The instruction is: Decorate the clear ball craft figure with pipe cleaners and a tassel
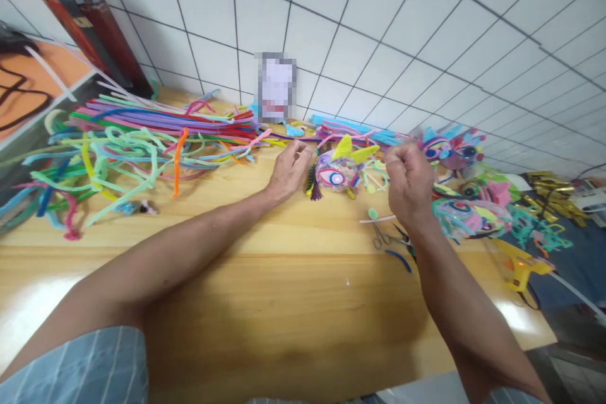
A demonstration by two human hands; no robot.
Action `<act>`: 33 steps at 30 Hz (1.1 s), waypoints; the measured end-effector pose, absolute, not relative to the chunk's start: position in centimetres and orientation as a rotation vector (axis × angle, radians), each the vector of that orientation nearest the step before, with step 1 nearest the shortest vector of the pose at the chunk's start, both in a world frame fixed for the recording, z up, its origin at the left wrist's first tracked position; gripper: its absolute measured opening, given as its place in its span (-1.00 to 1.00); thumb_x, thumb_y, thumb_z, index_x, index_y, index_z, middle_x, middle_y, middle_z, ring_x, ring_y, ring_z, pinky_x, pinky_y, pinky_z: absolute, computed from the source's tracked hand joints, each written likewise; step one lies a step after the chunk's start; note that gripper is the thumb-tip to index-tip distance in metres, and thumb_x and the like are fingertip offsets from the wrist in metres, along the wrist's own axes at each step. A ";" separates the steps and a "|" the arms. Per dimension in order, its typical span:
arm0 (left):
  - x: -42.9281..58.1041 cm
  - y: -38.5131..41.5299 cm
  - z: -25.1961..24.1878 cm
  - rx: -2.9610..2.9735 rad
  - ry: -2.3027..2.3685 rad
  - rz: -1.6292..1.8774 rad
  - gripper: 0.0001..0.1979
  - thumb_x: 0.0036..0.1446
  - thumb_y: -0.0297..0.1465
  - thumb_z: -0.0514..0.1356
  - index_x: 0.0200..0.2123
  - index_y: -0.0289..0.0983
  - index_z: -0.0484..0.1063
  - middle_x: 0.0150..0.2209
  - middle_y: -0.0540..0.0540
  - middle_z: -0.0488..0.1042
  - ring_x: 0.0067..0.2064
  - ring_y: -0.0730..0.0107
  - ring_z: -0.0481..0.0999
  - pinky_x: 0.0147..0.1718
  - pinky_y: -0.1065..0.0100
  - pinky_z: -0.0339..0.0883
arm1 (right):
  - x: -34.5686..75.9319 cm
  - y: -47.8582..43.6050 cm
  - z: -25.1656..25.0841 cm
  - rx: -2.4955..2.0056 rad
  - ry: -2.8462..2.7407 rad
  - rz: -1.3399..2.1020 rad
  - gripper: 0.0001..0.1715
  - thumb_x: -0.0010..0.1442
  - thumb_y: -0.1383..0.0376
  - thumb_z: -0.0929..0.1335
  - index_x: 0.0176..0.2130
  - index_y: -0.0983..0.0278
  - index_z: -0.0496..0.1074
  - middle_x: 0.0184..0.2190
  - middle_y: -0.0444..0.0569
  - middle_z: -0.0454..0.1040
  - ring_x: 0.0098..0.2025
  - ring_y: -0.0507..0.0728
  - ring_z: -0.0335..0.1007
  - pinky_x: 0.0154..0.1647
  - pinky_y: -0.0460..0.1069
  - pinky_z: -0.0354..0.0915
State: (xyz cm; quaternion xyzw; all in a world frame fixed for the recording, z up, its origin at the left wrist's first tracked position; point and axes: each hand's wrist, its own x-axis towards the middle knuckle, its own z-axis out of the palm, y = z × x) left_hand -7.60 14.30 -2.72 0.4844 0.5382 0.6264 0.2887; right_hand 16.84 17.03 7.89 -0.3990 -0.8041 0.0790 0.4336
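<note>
My left hand (290,170) is closed in a pinch at the left end of a small craft fish (345,175). The fish has a large ringed eye, yellow fins on top and a dark purple tassel (315,188) at its left end. Whether the left fingers touch it I cannot tell. My right hand (409,180) is curled into a fist, apart from the fish on its right side. Anything inside either hand is hidden. Scissors (381,238), a blue pipe cleaner piece (398,260) and a pale green pompom (373,214) lie below, near the right wrist.
Bundled and loose pipe cleaners (170,118) cover the back left. More decorated fish (473,218) stand at right, beside a yellow glue gun (523,268) and gold tinsel (552,192). A blurred-out card (277,85) leans on the tiled wall; a red cylinder (89,25) stands at left.
</note>
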 end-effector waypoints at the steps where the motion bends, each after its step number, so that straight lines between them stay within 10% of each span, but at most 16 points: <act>1: -7.7 14.3 -2.8 1.307 1.451 1.671 -0.81 0.42 -0.27 0.17 -0.28 -0.18 0.44 -0.29 -0.01 0.53 -0.21 0.26 0.53 -0.10 0.23 0.40 | 17.4 16.7 7.4 -1.035 -1.963 0.258 -0.78 0.43 0.15 0.35 -0.30 0.11 0.40 -0.35 -0.10 0.49 -0.23 0.21 0.41 -0.07 0.13 0.34; 11: -8.7 14.1 -2.4 1.313 1.579 1.751 -0.76 0.42 -0.21 0.19 -0.28 -0.18 0.50 -0.34 -0.01 0.49 -0.25 0.26 0.48 -0.18 0.26 0.38 | 19.1 12.8 6.2 -0.927 -1.677 0.911 -0.76 0.23 0.11 0.50 -0.29 0.13 0.41 -0.36 -0.16 0.42 -0.29 0.12 0.29 -0.21 0.04 0.28; 33: -8.4 2.5 0.8 1.392 1.740 1.491 -0.67 0.24 -0.04 0.23 -0.26 -0.19 0.51 -0.29 -0.04 0.52 -0.21 0.22 0.54 -0.14 0.23 0.40 | 22.3 5.1 7.0 -0.840 -1.624 0.998 -0.85 0.17 0.14 0.39 -0.36 0.14 0.40 -0.41 -0.16 0.40 -0.30 0.13 0.32 -0.19 0.07 0.28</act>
